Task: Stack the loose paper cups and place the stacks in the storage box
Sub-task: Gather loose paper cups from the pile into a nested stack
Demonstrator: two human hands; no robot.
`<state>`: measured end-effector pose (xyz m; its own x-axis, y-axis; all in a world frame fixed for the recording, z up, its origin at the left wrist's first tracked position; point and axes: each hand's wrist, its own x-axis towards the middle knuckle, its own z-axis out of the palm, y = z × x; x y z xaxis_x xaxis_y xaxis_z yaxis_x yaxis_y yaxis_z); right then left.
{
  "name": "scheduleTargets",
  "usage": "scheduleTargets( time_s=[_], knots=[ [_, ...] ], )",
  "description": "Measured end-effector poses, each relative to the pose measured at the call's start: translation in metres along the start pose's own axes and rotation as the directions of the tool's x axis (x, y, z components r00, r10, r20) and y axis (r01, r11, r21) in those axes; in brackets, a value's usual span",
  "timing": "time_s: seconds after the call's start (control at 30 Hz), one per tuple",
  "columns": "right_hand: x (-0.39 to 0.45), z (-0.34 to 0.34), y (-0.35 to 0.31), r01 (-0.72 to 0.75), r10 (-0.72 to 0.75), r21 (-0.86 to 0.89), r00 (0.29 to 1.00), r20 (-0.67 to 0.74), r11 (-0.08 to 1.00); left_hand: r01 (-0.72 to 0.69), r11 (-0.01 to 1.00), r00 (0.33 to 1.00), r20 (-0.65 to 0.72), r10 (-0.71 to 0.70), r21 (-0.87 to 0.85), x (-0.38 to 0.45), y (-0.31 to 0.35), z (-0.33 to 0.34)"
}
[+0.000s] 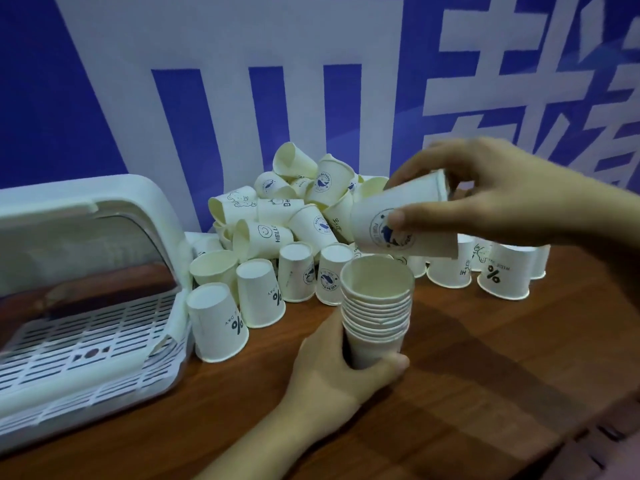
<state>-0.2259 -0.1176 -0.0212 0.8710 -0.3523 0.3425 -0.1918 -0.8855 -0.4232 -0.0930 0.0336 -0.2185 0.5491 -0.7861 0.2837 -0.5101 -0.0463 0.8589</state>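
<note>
Two hands work over the wooden table (485, 358): the left hand (332, 368) grips an upright stack of cups (377, 306), and just above it the right hand (491, 192) pinches a single cup (401, 220), tilted. Beyond both hands lies the loose cup pile (294, 209); left of the left hand, the storage box (86, 306) stands open.

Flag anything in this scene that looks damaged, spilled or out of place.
Nothing looks damaged or spilled. The loose cups lie in a jumbled pile against the wall, many tipped on their sides or upside down. The storage box stands open.
</note>
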Motion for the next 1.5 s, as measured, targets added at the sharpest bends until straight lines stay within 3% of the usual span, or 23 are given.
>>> scheduleTargets(
  time_s=[0.17, 0.3, 0.43, 0.53, 0.63, 0.67, 0.7, 0.77, 0.8, 0.83, 0.9, 0.97, 1.07, 1.13, 1.2, 1.4, 1.5],
  knots=[
    [0.015, 0.006, -0.016, 0.009, 0.044, -0.196, 0.963, 0.265, 0.981, 0.003, 1.000, 1.000, -0.014, -0.003, 0.025, 0.000, -0.001, 0.001],
    [0.031, 0.030, -0.021, 0.064, 0.012, -0.225, 0.946, 0.323, 0.972, 0.047, 0.997, 0.999, -0.021, -0.046, 0.053, 0.001, 0.000, 0.003],
    [0.024, 0.046, -0.016, 0.089, -0.089, 0.012, 0.980, 0.179, 0.996, 0.050, 0.998, 0.999, -0.009, -0.050, 0.041, 0.002, 0.000, 0.002],
    [0.009, 0.070, -0.004, 0.035, -0.062, 0.269, 0.994, 0.094, 0.963, 0.029, 0.999, 1.000, -0.004, -0.029, 0.030, 0.001, 0.003, 0.002],
    [-0.003, 0.094, 0.001, 0.130, -0.132, 0.023, 0.966, 0.224, 0.991, 0.027, 0.999, 0.999, -0.040, -0.026, 0.021, 0.002, 0.003, 0.003],
    [-0.005, 0.097, 0.002, 0.177, -0.172, -0.002, 0.960, 0.220, 0.984, 0.025, 0.999, 0.999, -0.040, -0.024, 0.022, 0.002, 0.002, 0.002],
    [-0.005, 0.096, 0.002, 0.171, -0.183, 0.077, 0.963, 0.199, 0.982, 0.019, 1.000, 0.999, -0.033, -0.018, 0.017, 0.001, 0.001, 0.001],
    [-0.007, 0.094, 0.014, 0.086, -0.104, 0.327, 0.994, 0.039, 0.941, 0.004, 1.000, 1.000, -0.012, -0.004, 0.000, 0.001, -0.001, 0.000],
    [-0.011, 0.095, 0.027, 0.066, -0.028, 0.372, 0.994, -0.107, 0.926, -0.002, 1.000, 1.000, -0.008, 0.002, 0.001, 0.001, 0.000, 0.000],
    [-0.017, 0.099, 0.044, 0.049, 0.050, 0.332, 0.958, -0.284, 0.942, -0.006, 1.000, 1.000, -0.009, 0.007, 0.004, 0.000, 0.001, -0.001],
    [-0.028, 0.107, 0.079, -0.084, 0.187, 0.203, 0.803, -0.566, 0.976, -0.014, 1.000, 1.000, -0.013, 0.014, 0.006, -0.001, 0.003, -0.001],
    [-0.040, 0.113, 0.117, -0.278, 0.330, 0.189, 0.660, -0.675, 0.942, -0.004, 1.000, 1.000, -0.007, 0.004, 0.011, -0.001, 0.003, 0.001],
    [-0.048, 0.118, 0.156, -0.506, 0.544, 0.264, 0.555, -0.629, 0.821, 0.013, 1.000, 1.000, 0.002, -0.013, 0.006, -0.001, 0.002, 0.001],
    [-0.046, 0.118, 0.169, -0.598, 0.708, 0.392, 0.503, -0.495, 0.699, 0.018, 1.000, 1.000, 0.003, -0.018, 0.009, -0.001, 0.001, 0.001],
    [-0.040, 0.118, 0.179, -0.653, 0.782, 0.434, 0.481, -0.396, 0.621, 0.033, 0.999, 0.999, 0.005, -0.033, 0.007, 0.000, 0.003, 0.001],
    [-0.036, 0.124, 0.179, -0.642, 0.772, 0.444, 0.419, -0.479, 0.624, 0.057, 0.998, 0.998, 0.002, -0.057, -0.013, -0.001, 0.004, 0.003],
    [-0.054, 0.120, 0.161, -0.538, 0.725, 0.490, 0.456, -0.516, 0.686, 0.048, 0.999, 0.999, 0.005, -0.048, -0.006, -0.002, 0.005, 0.003]
  ],
)
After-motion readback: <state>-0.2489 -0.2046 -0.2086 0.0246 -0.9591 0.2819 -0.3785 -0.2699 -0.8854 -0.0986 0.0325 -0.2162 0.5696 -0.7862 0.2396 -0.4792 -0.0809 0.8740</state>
